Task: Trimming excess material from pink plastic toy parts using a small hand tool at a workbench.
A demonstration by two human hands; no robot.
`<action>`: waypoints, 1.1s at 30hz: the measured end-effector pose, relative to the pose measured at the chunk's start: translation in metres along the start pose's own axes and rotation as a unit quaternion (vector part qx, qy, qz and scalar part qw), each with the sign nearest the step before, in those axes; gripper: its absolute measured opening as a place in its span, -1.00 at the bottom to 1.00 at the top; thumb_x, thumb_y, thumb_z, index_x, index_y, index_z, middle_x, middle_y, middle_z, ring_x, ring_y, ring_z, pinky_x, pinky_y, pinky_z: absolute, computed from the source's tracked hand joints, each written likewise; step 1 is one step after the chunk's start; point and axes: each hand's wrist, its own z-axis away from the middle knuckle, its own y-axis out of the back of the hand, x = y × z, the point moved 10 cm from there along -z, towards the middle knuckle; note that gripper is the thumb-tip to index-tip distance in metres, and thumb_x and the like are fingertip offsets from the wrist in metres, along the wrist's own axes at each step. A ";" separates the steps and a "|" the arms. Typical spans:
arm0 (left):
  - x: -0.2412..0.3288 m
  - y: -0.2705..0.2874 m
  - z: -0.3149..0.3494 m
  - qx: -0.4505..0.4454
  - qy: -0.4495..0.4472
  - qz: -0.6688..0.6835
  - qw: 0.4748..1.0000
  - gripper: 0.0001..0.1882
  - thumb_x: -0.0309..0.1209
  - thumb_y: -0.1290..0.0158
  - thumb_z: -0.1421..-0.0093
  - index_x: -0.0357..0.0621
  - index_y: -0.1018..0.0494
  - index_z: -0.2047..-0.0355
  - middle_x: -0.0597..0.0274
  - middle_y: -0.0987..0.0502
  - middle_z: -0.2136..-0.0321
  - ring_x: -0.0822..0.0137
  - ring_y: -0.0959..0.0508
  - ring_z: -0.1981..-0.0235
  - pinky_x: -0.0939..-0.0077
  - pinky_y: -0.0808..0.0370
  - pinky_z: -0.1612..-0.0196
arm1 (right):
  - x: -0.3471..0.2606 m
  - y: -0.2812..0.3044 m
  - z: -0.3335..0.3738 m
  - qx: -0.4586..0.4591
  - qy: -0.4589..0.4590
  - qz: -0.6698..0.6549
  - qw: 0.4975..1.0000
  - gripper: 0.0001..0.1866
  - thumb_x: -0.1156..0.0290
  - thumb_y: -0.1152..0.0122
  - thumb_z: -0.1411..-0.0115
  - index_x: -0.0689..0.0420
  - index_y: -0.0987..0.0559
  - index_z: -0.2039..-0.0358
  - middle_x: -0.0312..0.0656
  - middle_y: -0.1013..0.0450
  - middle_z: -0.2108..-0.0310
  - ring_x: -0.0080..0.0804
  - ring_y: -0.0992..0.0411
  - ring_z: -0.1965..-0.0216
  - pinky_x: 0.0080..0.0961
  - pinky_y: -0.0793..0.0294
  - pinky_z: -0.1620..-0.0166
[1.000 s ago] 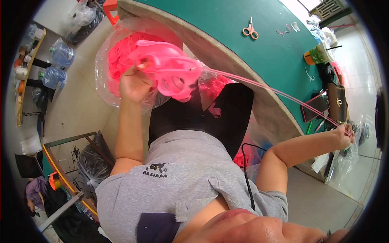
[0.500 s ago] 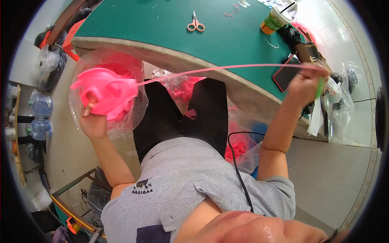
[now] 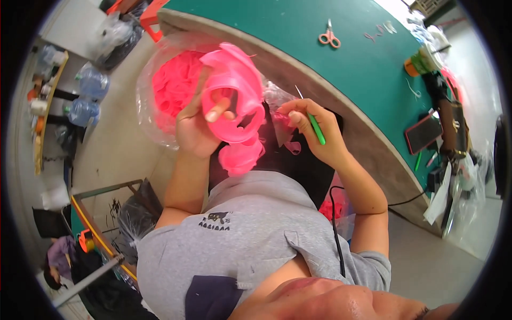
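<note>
Over my lap, my left hand (image 3: 200,120) grips a bright pink, soft-looking moulded piece (image 3: 234,80) with large round openings. Fingers of that hand poke through one of its openings, and a rounded pink part (image 3: 240,157) hangs at its lower end. Just right of the piece, apart from it, my right hand (image 3: 320,125) is closed around a green-handled knife (image 3: 316,129). Its thin, pointed metal blade sticks up past the fingers. Something thin and pink shows by the right fingertips, too small to make out. Behind my left hand stands a clear plastic bag (image 3: 146,109) of similar pink pieces (image 3: 173,80).
The green-topped table (image 3: 282,40) curves across ahead of me. On it lie scissors (image 3: 329,38), a phone (image 3: 424,132) and a drink cup (image 3: 421,63). A black cable (image 3: 336,229) runs over my right side. Water jugs (image 3: 85,112) stand at far left.
My right hand has come down and left from the table's right side, and the stretched pink strip is gone. My left hand has raised the pink piece out of the bag area toward my middle.
</note>
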 end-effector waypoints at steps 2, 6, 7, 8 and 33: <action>-0.003 0.002 0.000 0.013 -0.004 0.013 1.000 -0.47 -0.41 0.29 -0.34 0.07 0.02 -0.32 0.09 -0.41 0.18 0.28 -0.40 0.41 0.12 -0.44 0.05 | -0.009 -0.018 -0.008 0.002 0.091 -0.020 0.996 -0.78 0.43 -0.04 -0.29 0.24 -0.45 0.09 -0.29 -0.49 0.31 -0.68 -0.36 0.39 -0.67 -0.39 0.33; -0.004 0.002 0.001 0.011 -0.003 0.036 0.999 -0.49 -0.41 0.29 -0.35 0.01 -0.02 -0.30 0.15 -0.38 0.03 0.36 -0.37 0.43 0.29 -0.42 0.07 | 0.006 -0.054 -0.015 -0.064 0.005 -0.160 0.985 -0.64 0.45 -0.12 -0.24 0.22 -0.36 -0.04 -0.29 -0.43 0.13 -0.72 -0.32 0.43 -0.71 -0.37 0.37; -0.001 0.008 0.002 0.036 -0.015 0.036 0.999 -0.50 -0.42 0.28 -0.35 0.00 -0.04 -0.30 0.15 -0.38 0.04 0.37 -0.37 0.43 0.31 -0.40 0.08 | 0.009 -0.059 -0.015 -0.067 -0.008 -0.135 0.989 -0.63 0.43 -0.14 -0.24 0.22 -0.36 -0.04 -0.29 -0.43 0.13 -0.72 -0.32 0.42 -0.70 -0.37 0.37; 0.002 0.014 0.004 0.062 -0.027 0.036 0.997 -0.51 -0.42 0.28 -0.35 0.00 -0.07 -0.29 0.15 -0.39 0.04 0.37 -0.37 0.42 0.34 -0.39 0.08 | 0.013 -0.065 -0.016 -0.070 -0.020 -0.109 0.991 -0.62 0.42 -0.16 -0.23 0.22 -0.37 -0.03 -0.30 -0.43 0.13 -0.72 -0.33 0.42 -0.70 -0.37 0.38; 0.029 0.035 0.009 0.111 -0.052 -0.009 0.992 -0.53 -0.50 0.22 -0.28 -0.23 -0.15 -0.21 0.09 -0.46 0.11 0.38 -0.45 0.32 0.30 -0.43 -0.01 | -0.042 -0.007 0.013 0.074 0.199 0.103 0.972 -0.94 0.57 -0.17 -0.15 0.28 -0.47 0.41 -0.19 -0.37 0.53 -0.43 -0.31 0.53 -0.58 -0.30 0.43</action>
